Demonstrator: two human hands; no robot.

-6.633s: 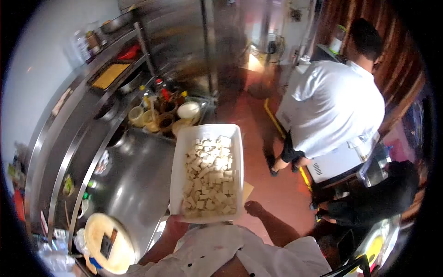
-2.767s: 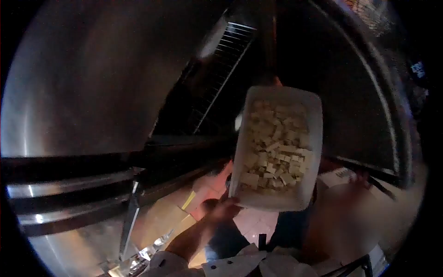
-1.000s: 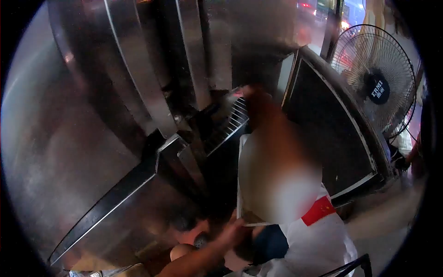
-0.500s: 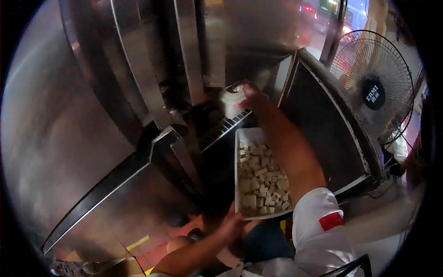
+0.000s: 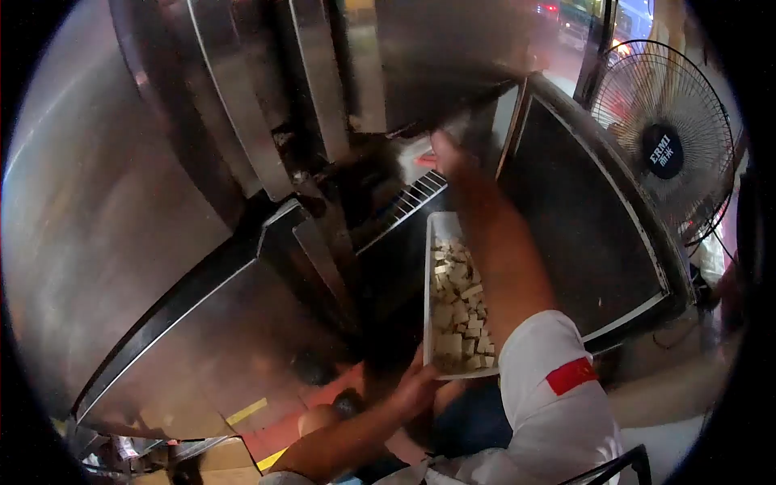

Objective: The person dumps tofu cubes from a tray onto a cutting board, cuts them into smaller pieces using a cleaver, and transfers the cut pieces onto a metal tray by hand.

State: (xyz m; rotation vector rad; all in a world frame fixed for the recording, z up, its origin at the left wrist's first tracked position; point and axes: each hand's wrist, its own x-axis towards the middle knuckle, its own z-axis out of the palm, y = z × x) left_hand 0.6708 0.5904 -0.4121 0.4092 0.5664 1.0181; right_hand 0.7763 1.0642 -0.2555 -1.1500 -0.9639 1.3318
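My left hand (image 5: 419,385) grips the near lower corner of a long white tub (image 5: 428,299), its fingers partly hidden beneath it. Pale cut cubes (image 5: 462,314) that look like tofu fill the tub, and my right forearm covers part of its right side. Reaching into the open metal cabinet, my right hand (image 5: 440,153) is closed on the edge of a white container (image 5: 411,158). That container is over the wire rack (image 5: 417,196), toward its back end; its contents do not show.
A black-panelled cabinet door (image 5: 586,218) stands open at the right, a round fan (image 5: 664,149) beyond it. Metal door panels (image 5: 162,347) curve along the left. The floor (image 5: 323,396) has red and yellow patches. Cardboard (image 5: 214,465) lies at the lower left.
The white container, held in my right hand, has gone a little deeper into the cabinet. The tub has shifted slightly right in view, with more of it behind my forearm.
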